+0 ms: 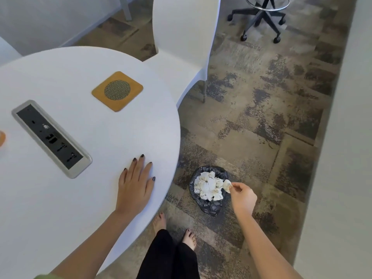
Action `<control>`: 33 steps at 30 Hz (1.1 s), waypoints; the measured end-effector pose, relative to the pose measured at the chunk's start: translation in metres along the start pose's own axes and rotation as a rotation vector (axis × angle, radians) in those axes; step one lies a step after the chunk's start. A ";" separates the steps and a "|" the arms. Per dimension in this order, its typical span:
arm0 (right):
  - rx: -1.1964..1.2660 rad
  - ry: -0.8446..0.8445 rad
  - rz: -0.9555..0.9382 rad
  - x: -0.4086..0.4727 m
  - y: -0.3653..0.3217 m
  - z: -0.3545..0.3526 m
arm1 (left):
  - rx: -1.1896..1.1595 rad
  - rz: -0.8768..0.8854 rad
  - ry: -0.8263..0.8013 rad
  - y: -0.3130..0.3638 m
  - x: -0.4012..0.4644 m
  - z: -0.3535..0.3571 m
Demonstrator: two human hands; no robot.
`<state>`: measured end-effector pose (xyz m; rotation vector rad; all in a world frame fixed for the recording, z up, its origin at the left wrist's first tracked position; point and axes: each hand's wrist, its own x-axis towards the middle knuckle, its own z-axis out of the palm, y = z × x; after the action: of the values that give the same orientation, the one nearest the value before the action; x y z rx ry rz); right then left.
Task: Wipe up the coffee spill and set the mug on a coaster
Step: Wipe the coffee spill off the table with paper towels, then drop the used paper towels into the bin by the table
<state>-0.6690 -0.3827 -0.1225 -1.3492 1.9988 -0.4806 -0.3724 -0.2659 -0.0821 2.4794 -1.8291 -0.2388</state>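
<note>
- Your right hand (242, 195) pinches a crumpled, stained tissue (227, 185) at the rim of the bin (209, 206) on the floor; carry it over the opening before you loosen that grip, since the bin already looks heaped with wads.
- Your left hand (135, 184) lies flat and released on the counter (100, 127), grasping nothing; it looks like a good brace.
- The coaster (117, 91), tan and square with a round mesh centre, sits bare near the counter's far edge.
- The mug is not clearly in view; an orange sliver (2, 138) shows at the left border.
- No spill shows on the visible counter.
</note>
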 end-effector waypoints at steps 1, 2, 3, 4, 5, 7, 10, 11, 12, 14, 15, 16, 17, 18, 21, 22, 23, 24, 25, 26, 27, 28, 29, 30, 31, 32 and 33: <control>-0.014 -0.008 0.008 0.005 0.004 0.005 | 0.014 0.005 0.002 0.000 0.000 0.001; -0.024 -0.016 0.014 0.010 0.008 0.010 | 0.025 0.009 0.002 0.000 0.001 0.002; -0.032 -0.021 0.016 0.015 0.011 0.016 | 0.035 0.011 0.001 0.000 0.001 0.003; -0.039 -0.022 0.016 0.020 0.014 0.022 | 0.044 0.013 0.002 0.000 0.002 0.005; -0.049 -0.022 0.015 0.025 0.017 0.028 | 0.052 0.012 0.005 0.000 0.003 0.006; -0.086 -0.020 0.013 0.033 0.020 0.040 | 0.066 0.008 0.009 -0.001 0.005 0.010; -0.142 -0.018 0.017 0.037 0.021 0.050 | 0.072 0.000 0.013 -0.002 0.005 0.014; -0.150 -0.015 0.029 0.036 0.022 0.052 | 0.070 -0.001 0.014 -0.002 0.005 0.014; -0.155 -0.012 0.042 0.034 0.024 0.053 | 0.067 -0.003 0.016 -0.002 0.004 0.014; -0.158 -0.011 0.059 0.030 0.028 0.056 | 0.059 -0.008 0.021 -0.001 0.004 0.014; -0.157 -0.013 0.067 0.028 0.031 0.057 | 0.054 -0.011 0.021 -0.001 0.004 0.014; -0.158 -0.016 0.076 0.027 0.033 0.057 | 0.050 -0.012 0.022 -0.002 0.004 0.013; -0.160 -0.019 0.089 0.026 0.035 0.056 | 0.045 -0.012 0.021 -0.002 0.004 0.013; -0.163 -0.022 0.105 0.024 0.037 0.055 | 0.042 -0.011 0.021 -0.002 0.004 0.014; -0.160 -0.033 0.133 0.021 0.042 0.051 | 0.037 -0.013 0.020 -0.002 0.004 0.014; -0.157 -0.034 0.132 0.020 0.042 0.049 | 0.038 -0.012 0.021 -0.002 0.003 0.014; -0.152 -0.035 0.128 0.019 0.041 0.047 | 0.040 -0.009 0.022 -0.002 0.003 0.014; -0.144 -0.036 0.124 0.019 0.039 0.045 | 0.045 -0.004 0.021 -0.002 0.003 0.014; -0.134 -0.036 0.118 0.019 0.036 0.044 | 0.047 0.000 0.018 -0.001 0.002 0.014; -0.123 -0.034 0.109 0.019 0.032 0.042 | 0.045 0.003 0.014 -0.001 0.002 0.014; -0.111 -0.031 0.094 0.019 0.025 0.041 | 0.039 0.005 0.010 -0.001 0.002 0.014; -0.096 -0.028 0.075 0.019 0.018 0.040 | 0.031 0.007 0.006 0.000 0.001 0.014; -0.080 -0.026 0.055 0.020 0.008 0.039 | 0.021 0.008 0.000 0.001 0.001 0.013; -0.065 -0.025 0.035 0.021 -0.004 0.039 | 0.010 0.007 -0.006 0.002 0.001 0.013; -0.050 -0.022 0.012 0.023 -0.017 0.040 | -0.007 0.003 -0.014 0.003 0.001 0.012; -0.035 -0.017 -0.017 0.024 -0.032 0.040 | -0.026 -0.003 -0.021 0.003 0.002 0.012; -0.018 -0.012 -0.048 0.025 -0.048 0.041 | -0.044 -0.006 -0.035 0.004 0.004 0.011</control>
<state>-0.6141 -0.4218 -0.1296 -1.4103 1.9695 -0.4762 -0.3766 -0.2701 -0.0932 2.4672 -1.8089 -0.3212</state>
